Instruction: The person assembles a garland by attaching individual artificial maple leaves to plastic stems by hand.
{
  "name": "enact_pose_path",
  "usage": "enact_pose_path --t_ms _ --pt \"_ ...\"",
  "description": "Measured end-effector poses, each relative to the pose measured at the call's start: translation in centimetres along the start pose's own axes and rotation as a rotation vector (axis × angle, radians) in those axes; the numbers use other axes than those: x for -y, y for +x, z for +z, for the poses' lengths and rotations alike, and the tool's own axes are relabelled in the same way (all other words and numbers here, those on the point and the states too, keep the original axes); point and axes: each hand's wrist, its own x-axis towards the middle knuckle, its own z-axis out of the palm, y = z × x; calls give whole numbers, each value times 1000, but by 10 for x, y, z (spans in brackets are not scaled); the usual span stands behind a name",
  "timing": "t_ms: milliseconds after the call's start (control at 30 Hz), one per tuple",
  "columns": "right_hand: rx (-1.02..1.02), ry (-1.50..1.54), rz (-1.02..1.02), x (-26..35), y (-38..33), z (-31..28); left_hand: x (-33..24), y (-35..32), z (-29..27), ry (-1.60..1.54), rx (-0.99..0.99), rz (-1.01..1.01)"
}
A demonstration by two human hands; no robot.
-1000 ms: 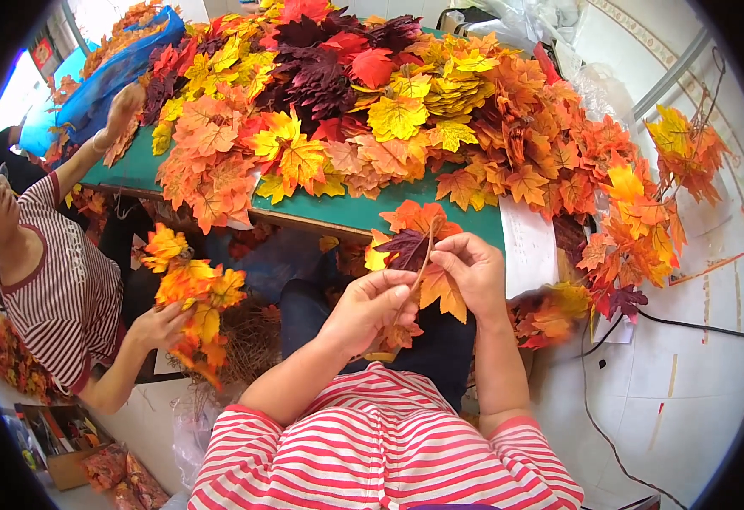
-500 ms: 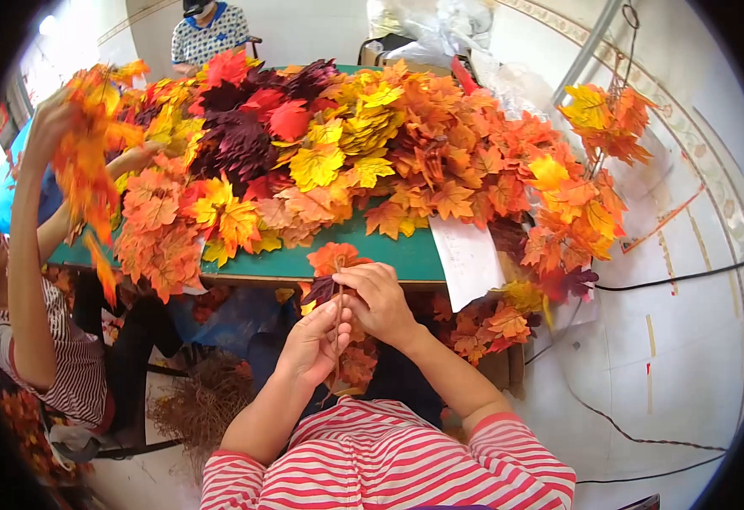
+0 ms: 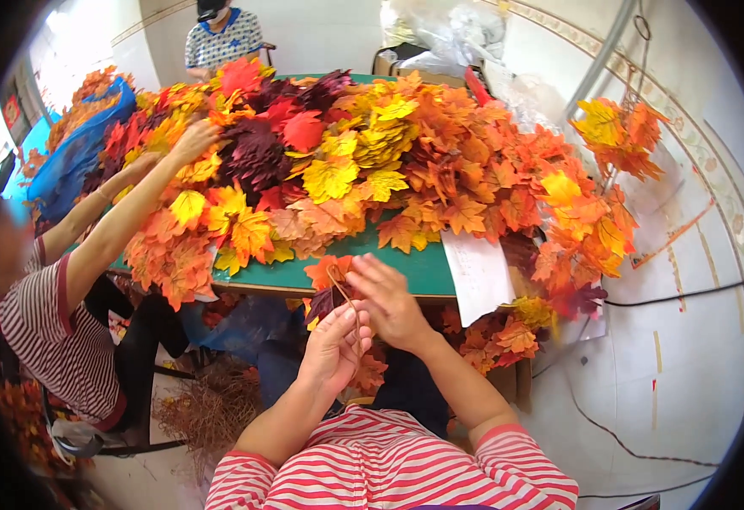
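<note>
Stem (image 3: 344, 289), brown and bent into a loop at the top, sits in the left hand (image 3: 332, 340), thumb and fingers closed on it. Change over the last half second: right hand (image 3: 393, 308) went from curled at the stem top to fingers out nearly straight, just beside the loop. Thumb hidden, can't tell if it has any hold there. Left grip same as before. My read: left is the anchor, right is between grips, stem work still mid-step. Orange leaf (image 3: 324, 272) and dark purple leaf (image 3: 324, 304) show right by the loop. Co-worker (image 3: 62, 340) swapped a raised leaf bunch for both arms into the heap of leaves (image 3: 440, 161).

Edges: hands work in the air above the lap (image 3: 285, 374), near the front edge of the green surface (image 3: 423, 265). Orange leaf overlaps that edge in view, contact can't be told. Bare green strip between edge and heap. White paper (image 3: 480, 276) overhangs on the right, a wide right swing could catch it. Better room toward the body
</note>
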Motion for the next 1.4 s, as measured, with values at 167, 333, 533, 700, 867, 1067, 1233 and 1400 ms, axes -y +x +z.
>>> enact_pose_path --t_ms 167,333,533,700,867,1067,1233,1400 --pt "-214 -40 268 -11 10 -20 -2 6 -14 89 -125 162" --pt "-392 -149 268 -49 53 -32 1 11 -18 116 -54 180" --pt "-121 -664 25 -77 116 -25 1 13 -10 -125 116 55" --pt "-145 -553 30 -106 118 -26 -1 18 -20 -320 190 -27" --pt "-325 -454 54 -78 107 -47 2 21 -20 -303 99 -10" --pt "-640 -118 343 -49 74 -58 -1 20 -24 -218 124 66" --pt "-249 50 632 -88 39 -50 0 18 -20 -309 178 4" --pt "-4 -193 709 -96 20 -25 0 21 -38 -321 155 -5"
